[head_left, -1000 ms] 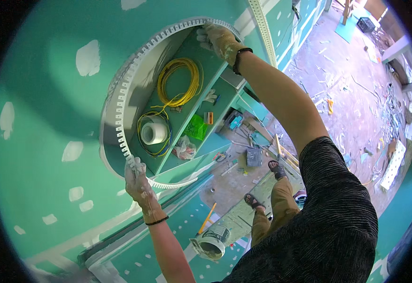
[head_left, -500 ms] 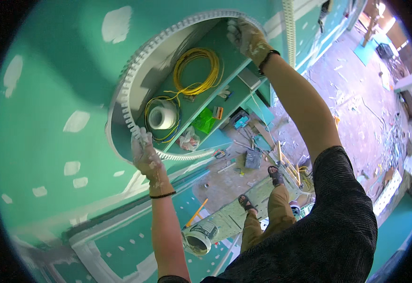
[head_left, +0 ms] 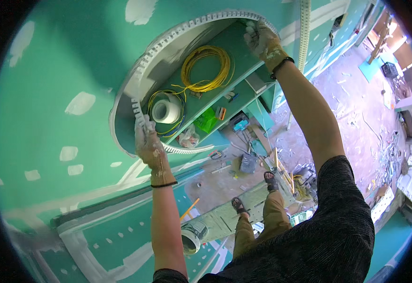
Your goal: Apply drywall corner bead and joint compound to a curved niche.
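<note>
A white notched flexible corner bead (head_left: 192, 22) curves along the edge of a round opening in the green drywall (head_left: 50, 137). At the opening's lower left, my left hand (head_left: 150, 144) has its fingers closed on the bead. My right hand (head_left: 265, 43) holds the upper right part, fingers curled at the rim. White compound smears both hands. Below the left hand, the bead's lower stretch (head_left: 191, 151) bends right along the bottom edge. Behind the bead shows the opening's pale curved inner wall (head_left: 168, 66).
Shelves inside hold a yellow cable coil (head_left: 206, 68), a white tape roll (head_left: 166, 112), a green bag (head_left: 207, 120) and a clear plastic bag (head_left: 188, 137). I stand on a worn plank (head_left: 220, 212) with a bucket (head_left: 192, 238). Debris litters the floor (head_left: 328, 122).
At the upper left, the bead has shifted from overlapping the wall face to lying closer along the rim. Both hands keep their grip; the view has shifted slightly.
</note>
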`<act>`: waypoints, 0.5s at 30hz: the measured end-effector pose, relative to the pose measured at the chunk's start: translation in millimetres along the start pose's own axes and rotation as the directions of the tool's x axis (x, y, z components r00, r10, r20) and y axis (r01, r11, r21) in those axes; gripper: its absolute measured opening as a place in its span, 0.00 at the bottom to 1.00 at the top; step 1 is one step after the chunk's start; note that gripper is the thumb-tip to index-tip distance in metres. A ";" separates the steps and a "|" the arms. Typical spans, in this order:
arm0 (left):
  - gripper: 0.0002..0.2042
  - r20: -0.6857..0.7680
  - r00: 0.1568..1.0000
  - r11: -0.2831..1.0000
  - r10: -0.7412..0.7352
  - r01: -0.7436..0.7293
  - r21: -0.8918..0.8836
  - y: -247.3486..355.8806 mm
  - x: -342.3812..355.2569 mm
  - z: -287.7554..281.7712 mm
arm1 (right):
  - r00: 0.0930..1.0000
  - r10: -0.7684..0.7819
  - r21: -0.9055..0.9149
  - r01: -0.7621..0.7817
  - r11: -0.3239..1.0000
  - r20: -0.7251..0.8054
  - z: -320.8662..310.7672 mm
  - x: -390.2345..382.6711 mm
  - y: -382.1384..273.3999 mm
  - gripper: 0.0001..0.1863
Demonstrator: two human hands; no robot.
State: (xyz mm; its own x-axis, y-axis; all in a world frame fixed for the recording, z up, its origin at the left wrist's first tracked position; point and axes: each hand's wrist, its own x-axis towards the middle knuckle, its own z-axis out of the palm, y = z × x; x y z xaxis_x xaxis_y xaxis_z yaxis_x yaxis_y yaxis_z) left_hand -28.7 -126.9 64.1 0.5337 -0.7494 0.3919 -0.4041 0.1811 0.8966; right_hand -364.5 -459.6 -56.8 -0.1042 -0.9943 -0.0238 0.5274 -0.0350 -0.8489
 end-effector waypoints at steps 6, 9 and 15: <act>0.28 -0.031 0.987 0.950 -0.159 0.145 -0.277 2.8 11.5 -6.3 | 0.996 0.080 -0.095 -0.076 0.993 0.034 10.1 10.5 20.6 0.10; 0.30 -0.004 0.990 0.965 -0.139 0.134 -0.224 12.1 7.8 34.6 | 0.993 -0.098 -0.148 0.106 0.983 0.062 -43.6 41.0 -21.7 0.14; 0.27 -0.069 0.994 0.951 -0.090 0.065 -0.304 -0.5 22.6 1.5 | 0.930 0.267 0.440 -0.355 0.825 0.252 75.5 -75.9 -28.9 0.16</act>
State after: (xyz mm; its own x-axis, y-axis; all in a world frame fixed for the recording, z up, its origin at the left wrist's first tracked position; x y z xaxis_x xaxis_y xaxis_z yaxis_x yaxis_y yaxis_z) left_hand -17.6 -144.8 72.2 0.6180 -0.7169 0.3227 -0.1238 0.3166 0.9404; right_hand -308.2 -390.8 9.4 0.2559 -0.9598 -0.1155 0.8429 0.2800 -0.4594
